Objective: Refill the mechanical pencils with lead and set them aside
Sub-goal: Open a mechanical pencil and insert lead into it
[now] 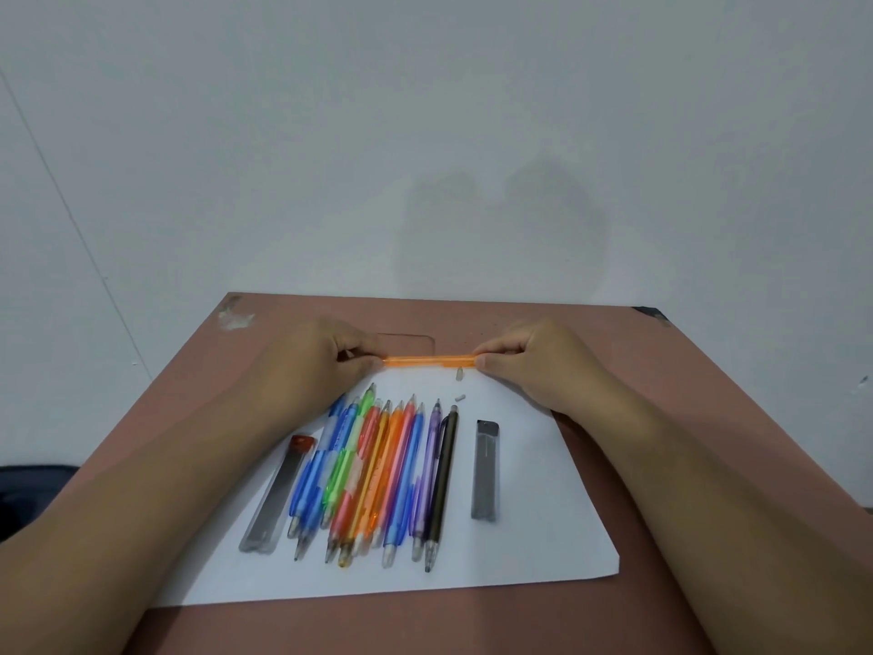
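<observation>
The person holds an orange mechanical pencil (pixel 429 360) level across the far edge of a white sheet of paper (pixel 543 527), 1 end in each hand. The left hand (pixel 326 356) has its fingers curled, pinching the left end between thumb and fingertips; the right hand (pixel 529 354) grips the right end the same way. Both forearms reach in from the near side.

Just beside the right end of the held pencil lie 2 small pale caps (pixel 458 373) on the paper, 1 a little nearer than the other.

On the sheet, between the arms, a row of coloured mechanical pencils (pixel 373 470) lies packed side by side: blue, green, pink, orange, purple, and a dark one at the right edge. Some overlap. To their left rests a clear lead tube with a red cap (pixel 278 494), touching or nearly touching the blue pencils; I cannot tell which. To their right, apart from the row, lies a grey lead case (pixel 486 470).

The paper sits on a reddish-brown table (pixel 661 418) against a pale wall (pixel 425 134).
</observation>
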A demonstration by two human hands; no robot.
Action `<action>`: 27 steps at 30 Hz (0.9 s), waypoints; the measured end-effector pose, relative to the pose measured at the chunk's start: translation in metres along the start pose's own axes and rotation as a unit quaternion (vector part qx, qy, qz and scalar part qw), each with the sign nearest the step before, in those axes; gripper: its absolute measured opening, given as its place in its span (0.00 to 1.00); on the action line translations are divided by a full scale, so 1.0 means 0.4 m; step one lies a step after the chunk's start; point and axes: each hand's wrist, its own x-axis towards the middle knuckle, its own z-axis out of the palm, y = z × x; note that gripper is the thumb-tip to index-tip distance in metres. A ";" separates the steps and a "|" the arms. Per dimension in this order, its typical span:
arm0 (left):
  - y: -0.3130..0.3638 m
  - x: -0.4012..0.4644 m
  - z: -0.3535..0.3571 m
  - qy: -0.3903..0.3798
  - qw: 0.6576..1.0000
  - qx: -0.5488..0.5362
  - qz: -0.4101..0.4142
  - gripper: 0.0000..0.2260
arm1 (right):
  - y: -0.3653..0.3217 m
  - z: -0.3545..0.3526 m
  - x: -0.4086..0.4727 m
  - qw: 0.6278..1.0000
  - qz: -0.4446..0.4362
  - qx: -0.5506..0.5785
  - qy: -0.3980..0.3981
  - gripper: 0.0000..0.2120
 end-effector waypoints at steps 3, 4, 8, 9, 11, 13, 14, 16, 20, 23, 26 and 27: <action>-0.001 0.005 0.001 -0.006 1.000 0.028 0.003 0.05 | -0.002 0.001 0.000 0.999 -0.009 -0.031 -0.010 0.06; -0.003 0.007 0.001 -0.005 0.999 0.038 0.005 0.06 | -0.002 0.001 0.001 0.999 -0.011 -0.041 -0.011 0.07; -0.009 0.008 0.003 0.007 0.998 0.063 0.015 0.08 | -0.001 0.003 0.001 0.997 -0.025 -0.068 -0.006 0.10; -0.008 0.008 0.003 0.009 0.998 0.065 0.017 0.09 | 0.001 0.003 0.001 0.997 -0.027 -0.068 -0.006 0.10; -0.007 0.009 0.002 0.007 0.998 0.065 0.018 0.10 | 0.001 0.003 0.000 0.997 -0.030 -0.069 -0.008 0.10; -0.008 0.011 0.003 0.006 0.998 0.061 0.017 0.10 | -0.001 0.001 -0.003 0.998 -0.021 -0.053 -0.010 0.10; -0.010 0.011 0.003 0.007 0.998 0.059 0.015 0.10 | -0.004 -0.003 -0.006 0.999 -0.015 -0.038 -0.009 0.11; -0.015 0.012 0.005 0.011 0.999 0.052 0.011 0.10 | -0.015 -0.021 -0.016 1.000 -0.007 -0.014 -0.003 0.09; -0.020 0.012 -0.001 0.022 0.999 0.036 0.012 0.09 | -0.053 -0.080 -0.046 0.998 -0.021 0.001 -0.060 0.08; -0.025 0.010 -0.004 0.030 0.999 0.023 0.008 0.09 | -0.074 -0.104 -0.059 0.984 -0.058 0.001 -0.170 0.10; -0.024 0.004 -0.008 0.028 1.000 0.006 0.004 0.08 | -0.078 -0.106 -0.062 0.962 -0.073 -0.037 -0.261 0.13; -0.023 0.000 -0.010 0.027 1.000 0.004 0.004 0.08 | -0.078 -0.103 -0.062 0.955 -0.074 -0.043 -0.283 0.14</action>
